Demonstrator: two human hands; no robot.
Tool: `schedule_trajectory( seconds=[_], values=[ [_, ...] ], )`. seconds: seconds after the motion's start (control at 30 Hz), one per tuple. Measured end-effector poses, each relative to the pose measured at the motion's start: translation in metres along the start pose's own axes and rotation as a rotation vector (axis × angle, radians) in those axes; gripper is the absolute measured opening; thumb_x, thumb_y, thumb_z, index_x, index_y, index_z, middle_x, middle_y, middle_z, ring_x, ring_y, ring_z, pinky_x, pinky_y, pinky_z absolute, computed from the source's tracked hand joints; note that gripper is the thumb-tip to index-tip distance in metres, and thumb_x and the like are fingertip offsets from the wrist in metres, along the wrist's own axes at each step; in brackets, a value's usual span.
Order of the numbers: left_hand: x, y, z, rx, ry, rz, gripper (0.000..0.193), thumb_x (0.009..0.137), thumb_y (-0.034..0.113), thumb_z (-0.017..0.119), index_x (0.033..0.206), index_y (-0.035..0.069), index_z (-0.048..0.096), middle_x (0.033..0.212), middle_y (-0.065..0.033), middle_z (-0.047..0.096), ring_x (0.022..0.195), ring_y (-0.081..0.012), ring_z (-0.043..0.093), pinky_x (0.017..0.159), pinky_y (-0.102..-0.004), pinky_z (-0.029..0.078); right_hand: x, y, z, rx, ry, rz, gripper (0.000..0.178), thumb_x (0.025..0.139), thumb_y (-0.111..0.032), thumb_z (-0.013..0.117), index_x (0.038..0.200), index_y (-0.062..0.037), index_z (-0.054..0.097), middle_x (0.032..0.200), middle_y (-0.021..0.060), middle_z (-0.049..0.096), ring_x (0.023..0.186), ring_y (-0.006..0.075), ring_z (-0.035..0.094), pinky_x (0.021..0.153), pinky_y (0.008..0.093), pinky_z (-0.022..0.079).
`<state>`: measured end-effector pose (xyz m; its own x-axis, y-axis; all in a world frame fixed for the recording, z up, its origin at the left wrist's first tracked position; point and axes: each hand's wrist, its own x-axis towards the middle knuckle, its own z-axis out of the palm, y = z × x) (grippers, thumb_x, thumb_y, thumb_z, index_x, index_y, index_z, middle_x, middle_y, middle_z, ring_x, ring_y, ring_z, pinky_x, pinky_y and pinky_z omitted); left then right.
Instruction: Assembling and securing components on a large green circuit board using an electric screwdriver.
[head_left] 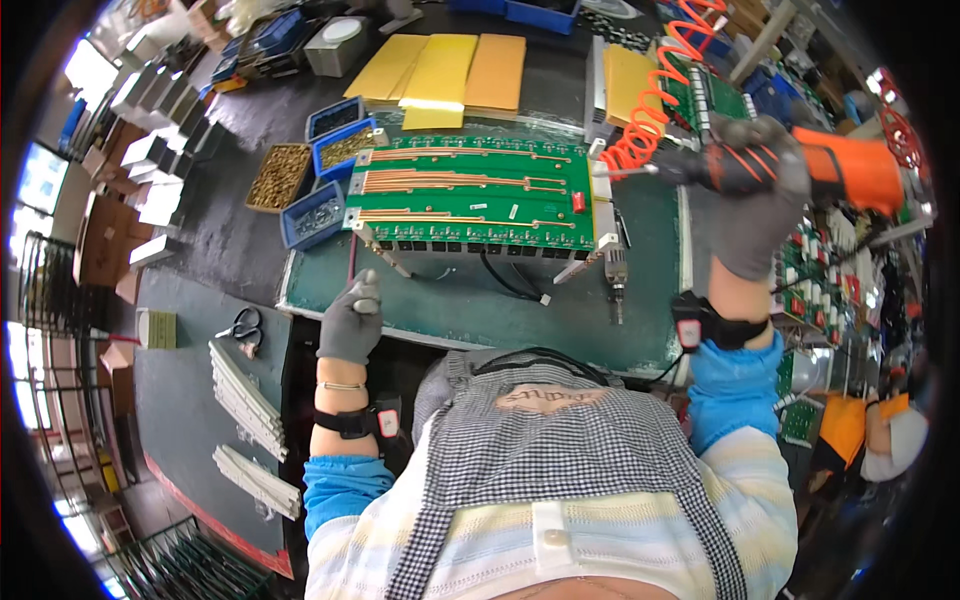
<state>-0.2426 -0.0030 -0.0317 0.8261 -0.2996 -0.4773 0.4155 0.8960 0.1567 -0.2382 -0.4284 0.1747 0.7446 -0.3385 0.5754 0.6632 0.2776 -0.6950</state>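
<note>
A green circuit board [520, 205] with copper strips along its top stands raised on pale corner posts on the green work mat [430, 310]. My right hand [750, 200], in a grey glove, is wrapped round an orange and black power screwdriver [850, 170]. The tool lies sideways, its bit pointing left toward the board's right end. Below the board's left front corner, my gloved left hand [352, 318] is closed, knuckles up. Whatever its fingers hold, if anything, is hidden. Close to the board's right side lies a second driver-like tool [617, 270].
Left of the board are blue bins [312, 215] and a tray of brass-coloured fasteners [278, 178]. Yellow envelopes [440, 75] lie behind it. A coiled red air hose [660, 95] hangs at the right. White strips [245, 400] and scissors [243, 327] rest on the left table.
</note>
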Motion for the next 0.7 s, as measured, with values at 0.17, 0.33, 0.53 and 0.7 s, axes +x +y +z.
schedule_trajectory(
  seconds=[0.17,0.33,0.53,0.7],
  values=[
    [-0.001,0.036,-0.021,0.026,0.087,0.07,0.019,0.093,0.005,0.04,0.11,-0.003,0.046,0.098,-0.0102,0.056,0.066,-0.0071,0.05,0.041,-0.0128,0.039,0.006,0.032,0.036,-0.146,0.092,0.003,0.02,0.082,-0.02,0.057,0.085,-0.0011,0.05,0.08,0.0073,0.053,0.079,0.0206,0.055,0.088,0.0449,0.041],
    [0.004,0.049,-0.016,0.363,0.255,0.094,0.022,0.094,0.007,0.042,0.114,-0.001,0.046,0.1,-0.0112,0.057,0.074,-0.011,0.055,0.05,-0.0155,0.045,-0.001,0.033,0.078,-0.043,0.048,0.04,0.023,0.083,-0.024,0.055,0.088,-0.0017,0.052,0.082,0.0074,0.055,0.077,0.0198,0.056,0.088,0.045,0.043],
    [0.033,0.058,0.008,0.523,0.103,-0.002,0.027,0.093,0.015,0.048,0.116,-0.001,0.047,0.08,-0.0021,0.047,0.065,-0.0103,0.044,0.049,-0.0175,0.038,-0.018,0.055,0.13,0.045,-0.156,0.128,0.018,0.086,-0.019,0.052,0.095,-0.004,0.052,0.085,0.0073,0.055,0.075,0.019,0.057,0.086,0.0453,0.045],
    [0.035,0.064,0.021,0.62,-0.003,-0.082,0.028,0.093,0.021,0.05,0.11,-0.002,0.049,0.071,0.0027,0.04,0.06,-0.0048,0.036,0.044,-0.015,0.028,-0.025,0.077,0.155,0.027,-0.201,0.165,0.016,0.084,-0.014,0.055,0.095,-0.0029,0.052,0.085,0.0081,0.055,0.076,0.0184,0.058,0.085,0.0442,0.047]
  ],
)
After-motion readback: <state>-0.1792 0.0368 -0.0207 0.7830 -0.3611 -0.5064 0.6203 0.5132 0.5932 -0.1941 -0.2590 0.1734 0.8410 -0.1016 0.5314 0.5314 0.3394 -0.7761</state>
